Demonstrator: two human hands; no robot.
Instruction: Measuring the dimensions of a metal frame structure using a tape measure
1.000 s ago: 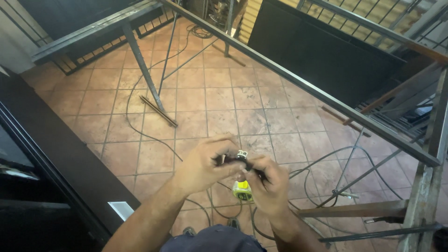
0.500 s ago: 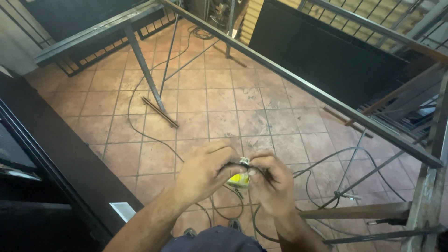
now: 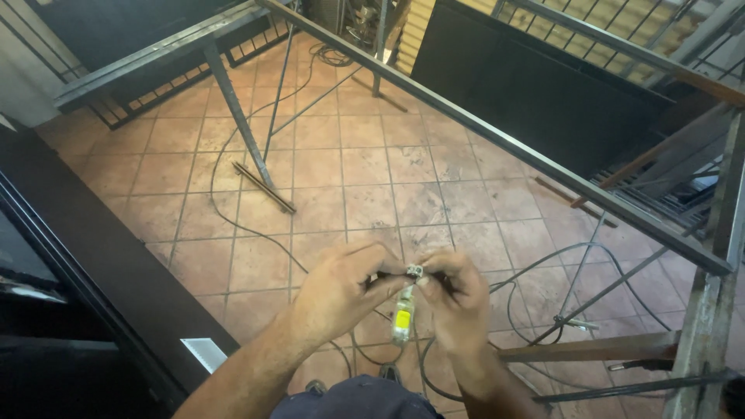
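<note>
Pinching a small, light, rigid clear tube with a yellow label (image 3: 401, 318) at its metal top, left hand (image 3: 341, 291) and right hand (image 3: 458, 299) both clenching it, likely slippery.

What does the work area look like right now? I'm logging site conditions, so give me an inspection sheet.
Surface: terracotta tiled floor, seen from above.
Job's things: small clear tool with a yellow label, hanging below the fingertips.
Clutter: loose metal bar on the tiles.
Grippers: left hand and right hand pinch the tool's top together.
Cables: black cables snake across the floor.
Surroundings: steel frame beams, dark panel.
</note>
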